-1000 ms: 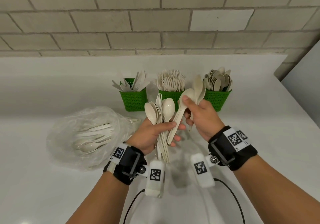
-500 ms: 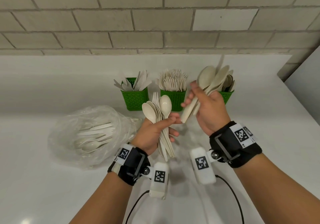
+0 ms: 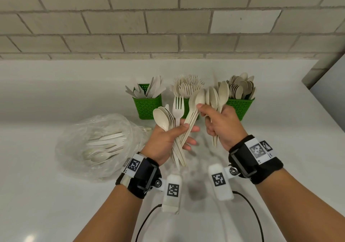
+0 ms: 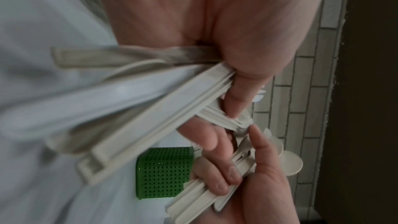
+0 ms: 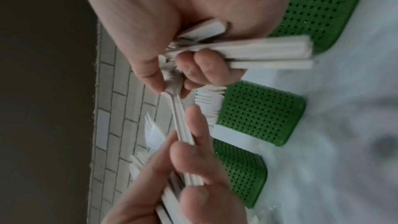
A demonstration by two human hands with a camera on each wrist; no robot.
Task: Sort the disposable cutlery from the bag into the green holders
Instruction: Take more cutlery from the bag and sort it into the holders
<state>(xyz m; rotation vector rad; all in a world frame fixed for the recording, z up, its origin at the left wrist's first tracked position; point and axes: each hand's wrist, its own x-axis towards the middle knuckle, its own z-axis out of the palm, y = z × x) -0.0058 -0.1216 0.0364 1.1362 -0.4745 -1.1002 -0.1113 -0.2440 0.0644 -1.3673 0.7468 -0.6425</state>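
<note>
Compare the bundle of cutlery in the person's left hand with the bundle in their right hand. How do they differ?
The left hand grips a mixed bundle, spoons plus at least one fork; the right hand grips a bundle of spoons only. The left bundle sits in front of the middle green holder, the right bundle beside the spoon holder. Both are cream-coloured, held heads up, handles down.

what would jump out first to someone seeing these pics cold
Both hands raised over the white counter, each gripping pale disposable cutlery: the left hand a mixed bundle of spoons and a fork, the right hand a bunch of spoons while pinching another spoon out of the left's bundle. Behind them stand three bright green holders of knives, forks and spoons, and left of the hands lies a clear plastic bag with more cutlery.
</note>
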